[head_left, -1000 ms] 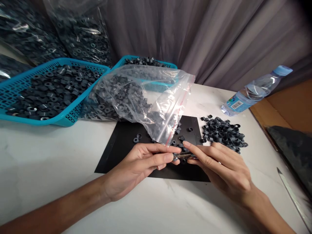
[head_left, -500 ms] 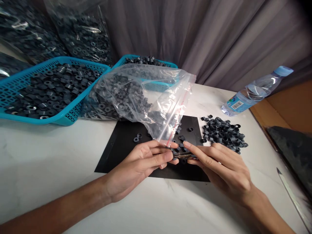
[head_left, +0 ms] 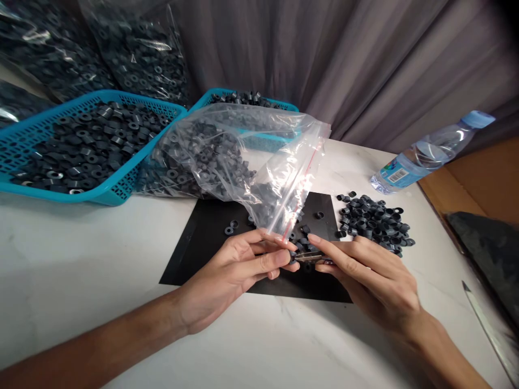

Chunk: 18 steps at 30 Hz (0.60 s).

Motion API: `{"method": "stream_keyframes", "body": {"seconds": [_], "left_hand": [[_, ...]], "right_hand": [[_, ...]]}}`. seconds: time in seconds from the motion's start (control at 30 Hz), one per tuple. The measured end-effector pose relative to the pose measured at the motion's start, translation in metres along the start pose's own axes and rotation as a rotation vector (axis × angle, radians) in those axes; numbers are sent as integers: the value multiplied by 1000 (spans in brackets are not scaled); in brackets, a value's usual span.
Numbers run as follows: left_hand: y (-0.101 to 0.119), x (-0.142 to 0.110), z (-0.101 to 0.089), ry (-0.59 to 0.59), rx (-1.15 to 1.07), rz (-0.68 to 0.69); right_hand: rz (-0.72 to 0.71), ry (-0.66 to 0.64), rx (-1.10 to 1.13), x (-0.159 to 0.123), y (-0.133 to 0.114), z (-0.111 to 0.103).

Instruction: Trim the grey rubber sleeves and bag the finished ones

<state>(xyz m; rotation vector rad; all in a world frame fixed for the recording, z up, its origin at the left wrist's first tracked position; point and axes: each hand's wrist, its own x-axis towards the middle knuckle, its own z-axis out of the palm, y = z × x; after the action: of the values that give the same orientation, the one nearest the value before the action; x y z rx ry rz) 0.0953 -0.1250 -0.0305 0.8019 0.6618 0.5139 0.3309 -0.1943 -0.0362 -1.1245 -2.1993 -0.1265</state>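
Over the black mat (head_left: 194,243), my left hand (head_left: 233,273) is closed, pinching a small dark grey plastic ring (head_left: 292,257) between thumb and fingers. My right hand (head_left: 379,281) grips a thin metal blade (head_left: 308,257) whose tip meets that ring; its handle is mostly hidden by my fingers. Loose dark rings (head_left: 229,230) lie on the mat, several of them just beyond my fingertips. A clear zip bag (head_left: 279,178) filled with similar parts droops over the mat, its mouth against my left fingers.
A pile of dark caps (head_left: 373,221) sits right of the mat, with a water bottle (head_left: 430,156) behind it. Two blue baskets (head_left: 109,192) of parts and large filled bags (head_left: 138,59) stand at the back left. A pointed strip (head_left: 482,319) lies near the right edge.
My left fingers have shifted slightly around the ring, and the blade's angle against it has changed a little. The view has moved slightly.
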Motion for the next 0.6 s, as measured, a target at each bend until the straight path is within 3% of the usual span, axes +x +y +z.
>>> {"method": "stream_keyframes", "body": {"seconds": [0.6], "left_hand": [[3,-2,1,-14,28,-33]], "right_hand": [[12,8,31,0,-3,0]]}}
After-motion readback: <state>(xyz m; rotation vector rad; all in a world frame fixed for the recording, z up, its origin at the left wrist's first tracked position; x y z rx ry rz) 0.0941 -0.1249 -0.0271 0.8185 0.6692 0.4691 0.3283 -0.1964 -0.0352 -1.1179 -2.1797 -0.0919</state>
